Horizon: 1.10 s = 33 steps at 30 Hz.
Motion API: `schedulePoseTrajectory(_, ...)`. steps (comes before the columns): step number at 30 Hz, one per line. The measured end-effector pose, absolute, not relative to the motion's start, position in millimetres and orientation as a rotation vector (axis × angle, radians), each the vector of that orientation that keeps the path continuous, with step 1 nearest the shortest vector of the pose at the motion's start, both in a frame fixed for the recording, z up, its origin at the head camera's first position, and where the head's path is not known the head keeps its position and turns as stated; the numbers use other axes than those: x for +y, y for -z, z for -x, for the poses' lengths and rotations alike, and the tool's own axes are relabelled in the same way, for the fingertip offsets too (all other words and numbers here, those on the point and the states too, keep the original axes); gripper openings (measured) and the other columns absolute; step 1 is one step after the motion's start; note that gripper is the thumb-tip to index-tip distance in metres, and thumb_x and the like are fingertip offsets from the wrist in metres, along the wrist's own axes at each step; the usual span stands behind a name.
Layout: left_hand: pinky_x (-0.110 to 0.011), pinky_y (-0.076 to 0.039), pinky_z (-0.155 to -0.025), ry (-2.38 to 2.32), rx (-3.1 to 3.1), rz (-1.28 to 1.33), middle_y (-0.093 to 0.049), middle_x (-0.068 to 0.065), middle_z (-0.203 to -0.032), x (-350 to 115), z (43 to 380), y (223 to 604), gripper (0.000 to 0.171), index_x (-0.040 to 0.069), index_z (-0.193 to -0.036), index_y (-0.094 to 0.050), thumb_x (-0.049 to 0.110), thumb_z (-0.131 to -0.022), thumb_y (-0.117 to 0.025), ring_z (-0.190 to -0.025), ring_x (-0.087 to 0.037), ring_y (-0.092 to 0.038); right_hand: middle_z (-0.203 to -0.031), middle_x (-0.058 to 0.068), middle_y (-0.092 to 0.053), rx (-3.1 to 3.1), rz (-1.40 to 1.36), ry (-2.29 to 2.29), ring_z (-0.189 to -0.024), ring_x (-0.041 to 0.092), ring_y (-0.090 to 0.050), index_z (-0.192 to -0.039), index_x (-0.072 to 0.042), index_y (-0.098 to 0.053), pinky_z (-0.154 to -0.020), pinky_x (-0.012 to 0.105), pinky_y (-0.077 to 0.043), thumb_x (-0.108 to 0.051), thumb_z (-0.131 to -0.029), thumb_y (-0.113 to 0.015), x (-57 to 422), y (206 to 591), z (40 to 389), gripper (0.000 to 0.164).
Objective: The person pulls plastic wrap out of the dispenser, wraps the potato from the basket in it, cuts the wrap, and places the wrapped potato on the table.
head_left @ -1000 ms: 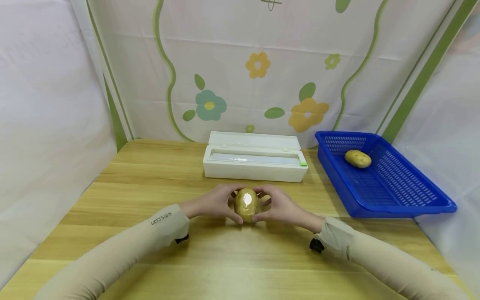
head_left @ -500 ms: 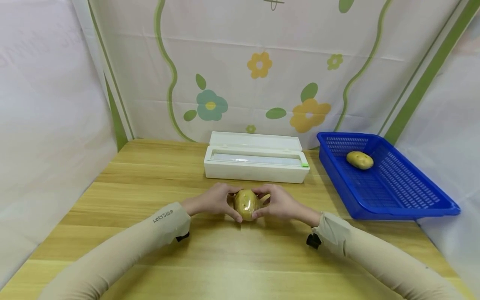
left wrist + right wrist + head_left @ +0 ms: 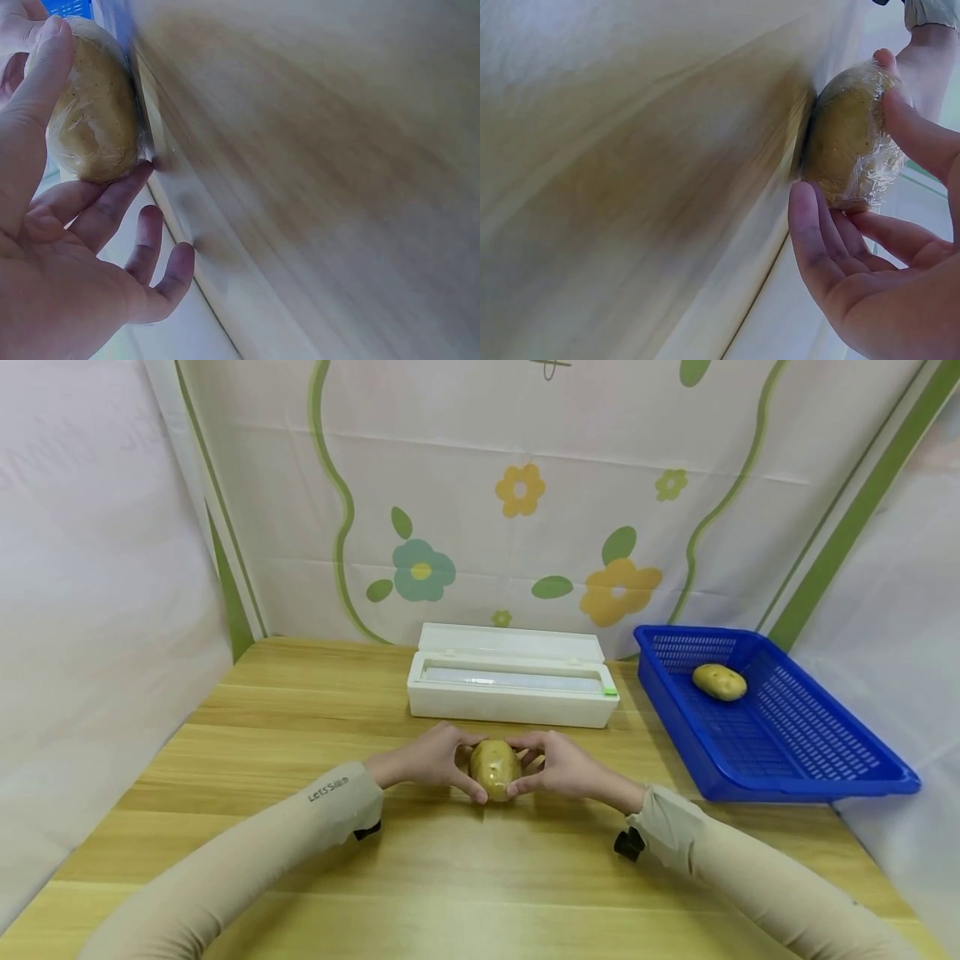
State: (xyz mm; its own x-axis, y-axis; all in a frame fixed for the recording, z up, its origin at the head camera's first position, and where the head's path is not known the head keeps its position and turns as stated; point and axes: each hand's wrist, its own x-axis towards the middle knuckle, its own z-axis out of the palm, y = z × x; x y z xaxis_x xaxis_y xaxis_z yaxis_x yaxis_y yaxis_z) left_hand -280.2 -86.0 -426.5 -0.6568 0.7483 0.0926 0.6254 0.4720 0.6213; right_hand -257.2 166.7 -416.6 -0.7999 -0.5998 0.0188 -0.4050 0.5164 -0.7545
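Note:
Between both hands, low over the middle of the table, is a potato (image 3: 495,770) in clear plastic wrap. Creased film shows on its skin in the left wrist view, where the potato (image 3: 96,112) has thumb and fingers about it. My left hand (image 3: 431,762) grips its left side, thumb in front and fingers behind. From the other side my right hand (image 3: 564,767) holds it the same way. In the right wrist view, bunched film covers one end of the potato (image 3: 851,139). Whether it touches the table, I cannot tell.
Behind the hands stands a long white cling film box (image 3: 513,703), its lid raised, a roll inside. At the right, a blue plastic basket (image 3: 712,777) holds another potato (image 3: 720,682). A printed cloth (image 3: 465,527) hangs at the table's back edge.
The potato has turned a little between the fingers, as its bright glare has shrunk and shifted. Both hands keep hold of it in nearly the same place.

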Motion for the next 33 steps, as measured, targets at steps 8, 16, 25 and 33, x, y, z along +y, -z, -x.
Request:
schedulePoseTrajectory(8,-0.051,-0.031,-0.104,-0.761,2.573,-1.125,-0.049,-0.009,-0.142,-86.1,266.0,420.2,0.103,0.004,-0.149,-0.039,0.061,-0.073,-0.079,-0.126,-0.031,-0.042,-0.132,0.009,-0.056,2.553,0.875,1.091,-0.093,0.017,-0.064,-0.14,-0.005,-0.052,-0.074,0.031,-0.054,-0.036,-0.076,-0.086,169.4,420.8,252.0,0.079)
schedulePoseTrajectory(16,-0.057,-0.032,-0.104,-0.88,2.613,-1.075,-0.039,-0.013,-0.148,-81.9,259.9,421.8,0.111,0.005,-0.15,-0.036,0.064,-0.068,-0.081,-0.132,-0.033,-0.034,-0.129,0.006,-0.057,2.58,0.896,1.126,-0.092,0.015,-0.064,-0.138,-0.008,-0.053,-0.074,0.033,-0.054,-0.037,-0.076,-0.086,170.4,421.2,249.8,0.076)
schedulePoseTrajectory(25,-0.05,-0.039,-0.099,-0.897,2.611,-1.057,-0.041,-0.011,-0.146,-79.8,262.0,426.7,0.11,0.007,-0.15,-0.038,0.063,-0.067,-0.083,-0.129,-0.029,-0.037,-0.128,0.002,-0.058,2.573,0.877,1.133,-0.092,0.015,-0.064,-0.137,-0.009,-0.054,-0.073,0.031,-0.054,-0.036,-0.075,-0.087,169.9,420.5,248.2,0.075)
schedulePoseTrajectory(33,-0.045,-0.04,-0.098,-0.917,2.61,-1.083,-0.048,-0.007,-0.142,-77.1,263.9,427.1,0.108,0.003,-0.147,-0.041,0.059,-0.066,-0.085,-0.126,-0.028,-0.04,-0.129,0.009,-0.057,2.559,0.896,1.175,-0.092,0.018,-0.064,-0.137,-0.004,-0.053,-0.071,0.031,-0.055,-0.034,-0.077,-0.086,170.1,420.4,246.2,0.075)
